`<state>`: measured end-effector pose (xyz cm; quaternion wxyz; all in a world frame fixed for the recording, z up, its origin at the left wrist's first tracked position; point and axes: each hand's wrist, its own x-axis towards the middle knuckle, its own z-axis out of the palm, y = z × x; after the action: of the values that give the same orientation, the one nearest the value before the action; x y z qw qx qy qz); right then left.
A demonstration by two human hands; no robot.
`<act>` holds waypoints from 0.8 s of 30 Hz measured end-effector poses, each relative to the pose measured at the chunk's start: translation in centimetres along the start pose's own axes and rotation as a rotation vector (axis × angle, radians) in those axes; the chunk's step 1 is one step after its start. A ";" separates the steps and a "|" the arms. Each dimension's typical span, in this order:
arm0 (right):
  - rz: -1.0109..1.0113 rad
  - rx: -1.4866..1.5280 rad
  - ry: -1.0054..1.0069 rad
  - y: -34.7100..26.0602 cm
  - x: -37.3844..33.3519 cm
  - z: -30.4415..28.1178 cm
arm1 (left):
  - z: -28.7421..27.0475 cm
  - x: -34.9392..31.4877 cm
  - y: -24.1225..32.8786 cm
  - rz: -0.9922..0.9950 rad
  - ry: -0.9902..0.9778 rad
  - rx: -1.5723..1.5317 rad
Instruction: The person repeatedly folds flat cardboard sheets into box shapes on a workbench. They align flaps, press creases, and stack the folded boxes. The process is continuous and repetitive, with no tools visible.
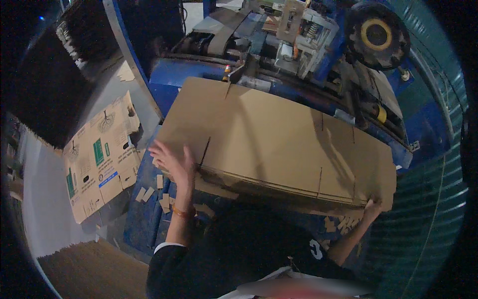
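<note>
A stack of flat brown cardboard sheets (279,139) with dark slots cut in them lies in front of me against the blue machine. My left hand (174,158) rests at the stack's left end, fingers spread and pointing left, thumb up beside a slot. At the near right corner my right hand (372,205) is closed round the edge of the sheets; its fingers are partly hidden. An orange band (183,212) circles my left wrist.
Beyond the stack stands a blue machine (199,74) with belts, a metal head (303,45) and a black reel (377,34). Printed cardboard (102,154) lies on the left. Small cardboard offcuts (165,203) litter the blue surface. Green corrugated sheeting (428,209) borders the right.
</note>
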<state>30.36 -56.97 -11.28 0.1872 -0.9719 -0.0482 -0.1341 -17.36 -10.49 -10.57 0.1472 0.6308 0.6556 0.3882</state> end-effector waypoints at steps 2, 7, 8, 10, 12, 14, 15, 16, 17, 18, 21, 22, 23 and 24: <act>0.058 0.080 -0.027 -2.3 -1.1 -1.5 | 0.3 0.1 0.3 -0.016 0.023 -0.121; -0.001 0.433 0.284 -3.5 -0.4 -1.7 | -0.2 0.7 1.1 -0.003 -0.010 -0.344; -0.087 0.654 0.404 -3.1 0.2 -1.2 | -0.3 0.7 1.2 -0.049 0.000 -0.350; -0.106 1.121 0.662 -2.9 2.0 -0.6 | -0.2 0.6 1.6 -0.089 0.024 -0.357; -0.094 1.455 0.856 -4.0 4.2 -0.8 | -0.2 0.7 2.2 0.020 0.169 -0.515; 0.228 1.562 0.483 -5.8 6.1 -3.0 | -0.2 0.9 2.9 0.066 0.305 -0.685; 0.204 1.549 0.383 -7.0 6.7 -4.5 | -0.3 1.2 3.2 0.053 0.373 -0.779; 0.110 1.501 0.333 -8.1 6.6 -6.0 | -0.3 1.4 3.5 0.049 0.420 -0.837; -0.035 1.480 0.333 -9.4 5.9 -7.3 | -0.6 1.9 3.6 -0.030 0.318 -0.982; -0.049 1.450 0.354 -10.5 4.7 -8.5 | -0.9 2.2 3.7 -0.103 0.189 -1.086; -0.432 1.072 0.505 -12.3 -2.7 -9.9 | -1.5 2.9 3.7 -0.323 -0.143 -1.353; -0.352 0.938 0.527 -12.7 -5.5 -9.6 | -1.7 2.8 3.7 -0.406 -0.263 -1.421; -0.373 0.836 0.536 -13.1 -8.8 -8.6 | -2.2 2.5 3.5 -0.300 -0.250 -1.304; -0.771 0.599 0.591 -13.4 -11.7 -7.7 | -2.5 2.0 3.4 -0.200 -0.258 -1.182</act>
<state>15.38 -47.93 -2.97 0.3977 -0.7097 -0.3808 -0.4396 -16.98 -9.76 -6.01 0.5859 0.4198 0.3623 0.5909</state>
